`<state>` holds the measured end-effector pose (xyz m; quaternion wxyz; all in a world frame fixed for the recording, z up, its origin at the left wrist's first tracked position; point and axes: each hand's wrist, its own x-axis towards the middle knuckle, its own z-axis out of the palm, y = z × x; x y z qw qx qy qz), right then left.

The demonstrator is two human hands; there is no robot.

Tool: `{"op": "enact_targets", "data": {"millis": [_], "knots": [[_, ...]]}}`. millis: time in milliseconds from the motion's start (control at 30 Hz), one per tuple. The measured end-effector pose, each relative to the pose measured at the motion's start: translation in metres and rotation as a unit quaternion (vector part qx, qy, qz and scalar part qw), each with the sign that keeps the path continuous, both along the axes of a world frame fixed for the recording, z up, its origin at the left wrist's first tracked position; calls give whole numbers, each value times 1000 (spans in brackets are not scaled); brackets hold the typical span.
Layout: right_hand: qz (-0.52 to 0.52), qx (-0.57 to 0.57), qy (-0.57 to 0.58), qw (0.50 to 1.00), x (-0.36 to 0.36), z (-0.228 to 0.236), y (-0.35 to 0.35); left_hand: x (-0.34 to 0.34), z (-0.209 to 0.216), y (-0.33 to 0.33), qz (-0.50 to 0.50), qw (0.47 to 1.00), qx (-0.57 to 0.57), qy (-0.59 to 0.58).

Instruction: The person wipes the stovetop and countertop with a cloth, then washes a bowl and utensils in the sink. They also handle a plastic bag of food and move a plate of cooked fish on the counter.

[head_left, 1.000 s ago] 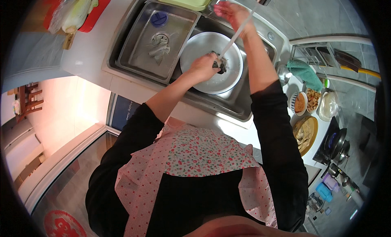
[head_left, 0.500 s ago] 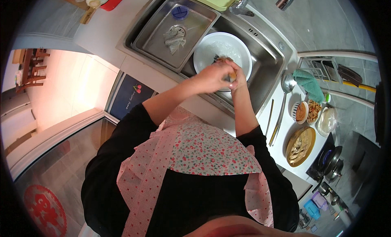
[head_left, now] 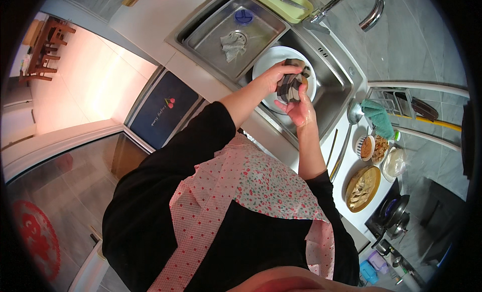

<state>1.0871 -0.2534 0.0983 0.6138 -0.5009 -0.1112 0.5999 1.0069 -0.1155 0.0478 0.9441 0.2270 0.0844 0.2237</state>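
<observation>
A wet-looking checked cloth [head_left: 290, 87] in black, grey and tan lies bunched between my hands. My left hand [head_left: 276, 75] grips its upper left side with the thumb over it. From the lower right, my right hand [head_left: 302, 110] pinches the cloth, thumb up along its edge and some fingers spread below. Both hands are above a white round basin [head_left: 262, 60], which stands in the right-hand sink bowl [head_left: 329, 91]. Hands and cloth hide much of the basin's inside.
The left sink bowl [head_left: 208, 38] holds a pale crumpled rag [head_left: 233, 47] and a blue round piece [head_left: 244, 17]. Behind are a yellow-green tray [head_left: 296, 8] and a faucet [head_left: 372, 18]. A ladle [head_left: 355, 112], food bowls [head_left: 363, 189] and a teal cloth [head_left: 377, 118] occupy the right counter.
The cloth, squeezed small between my clasped hands before, is now spread out more. My hands have moved apart, and the whole view has shifted slightly.
</observation>
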Motion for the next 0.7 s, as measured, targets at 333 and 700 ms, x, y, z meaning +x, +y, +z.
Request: {"op": "enact_targets", "data": {"millis": [333, 700], "knots": [[47, -56, -425, 902, 18, -22, 27, 33, 12, 18, -11, 906, 355, 230], [70, -128, -166, 975, 30, -33, 17, 37, 18, 2, -4, 803, 490, 341]]}}
